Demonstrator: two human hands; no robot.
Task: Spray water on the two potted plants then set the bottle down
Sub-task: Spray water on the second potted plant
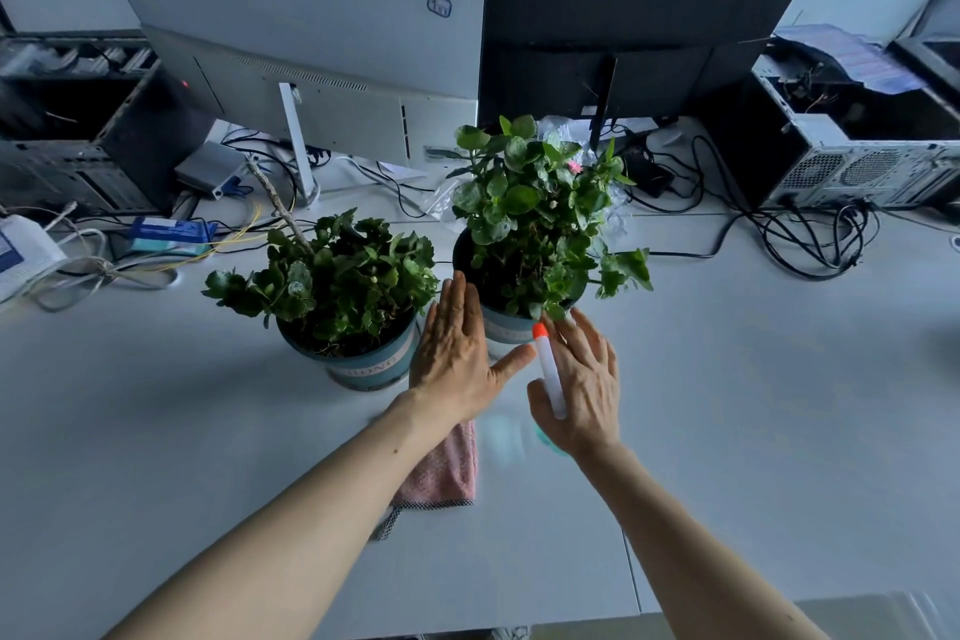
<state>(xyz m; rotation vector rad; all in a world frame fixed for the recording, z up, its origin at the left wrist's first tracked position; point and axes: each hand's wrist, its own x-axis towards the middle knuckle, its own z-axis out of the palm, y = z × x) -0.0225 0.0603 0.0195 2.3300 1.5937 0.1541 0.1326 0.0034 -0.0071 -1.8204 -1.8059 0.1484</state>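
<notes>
Two leafy potted plants stand side by side on the white desk: the left plant (pixel 332 276) in a teal pot (pixel 371 366), and the taller right plant (pixel 535 208) with a small pink flower. A spray bottle (pixel 548 369) with a white head, orange nozzle and blurred teal body stands upright just in front of the right pot. My right hand (pixel 584 390) is around its neck, thumb on the left and fingers straight and spread behind it, not closed. My left hand (pixel 457 353) lies flat and open between the two pots, holding nothing.
A pink cloth (pixel 447 473) lies on the desk under my left wrist. Two monitors (pixel 322 16) stand behind the plants. Open computer cases (pixel 852 146) sit at the back left and right, with tangled cables (pixel 810 239) and small boxes on the desk.
</notes>
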